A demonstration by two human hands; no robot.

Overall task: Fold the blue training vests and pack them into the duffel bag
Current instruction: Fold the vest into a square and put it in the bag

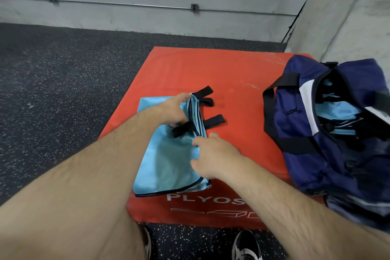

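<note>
Both left hand (173, 112) and right hand (213, 155) pinch a blue vest (166, 160) on the "PLYOS" box (181, 69).

The folded vest (168, 160) lies on the box (232, 74), left of the duffel bag (329, 133).

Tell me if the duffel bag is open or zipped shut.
Open. The duffel bag gapes at its top, and light blue vests show inside it.

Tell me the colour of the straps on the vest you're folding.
Black straps on the light blue vest, seen best in the head view.
</note>
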